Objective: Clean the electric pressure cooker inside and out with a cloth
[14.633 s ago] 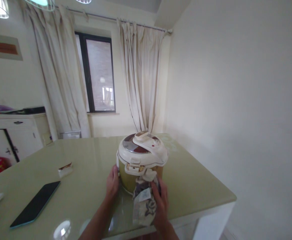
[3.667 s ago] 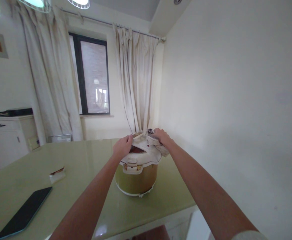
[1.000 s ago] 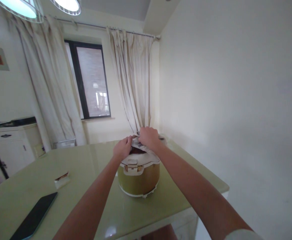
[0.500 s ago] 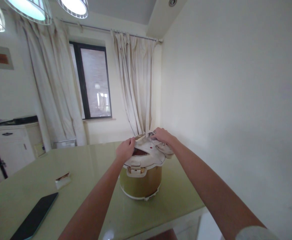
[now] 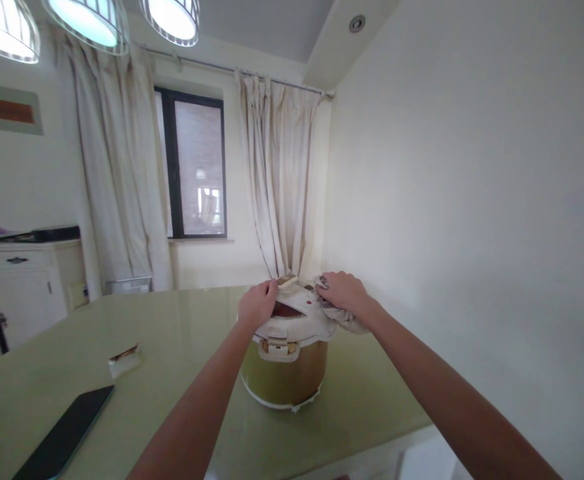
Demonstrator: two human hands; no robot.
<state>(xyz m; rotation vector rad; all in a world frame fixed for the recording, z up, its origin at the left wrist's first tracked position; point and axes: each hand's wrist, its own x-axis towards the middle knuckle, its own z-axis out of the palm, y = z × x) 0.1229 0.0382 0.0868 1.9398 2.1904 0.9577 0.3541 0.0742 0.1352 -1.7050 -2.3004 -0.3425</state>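
Cloth (image 5: 345, 318), pale and dark-patterned, is bunched and clamped under the curled fingers of the right hand (image 5: 343, 291), against the right side of the lid (image 5: 295, 325) in the head view. The left hand (image 5: 257, 305) rests on the left side of the lid, fingers close together and thumb uppermost; whether it grips the lid cannot be told. The cooker (image 5: 285, 377) stands upright on the table (image 5: 172, 340), near the front edge. Its lid is off-white, with a dark red panel, a small red dot and a raised handle (image 5: 287, 281); the front latch (image 5: 279, 349) projects over the olive-gold body, which ends in a white base ring. The table surface is glossy pale green. On its left portion lie a dark flat slab (image 5: 65, 430) and, beyond it, a small white item (image 5: 124, 362) with a brown edge. Beyond are a cabinet (image 5: 27, 287), a dark-framed window (image 5: 199, 167) between beige curtains (image 5: 122, 180), and, overhead, three lit lamps (image 5: 89, 20). A plain wall (image 5: 462, 167) occupies the right side.
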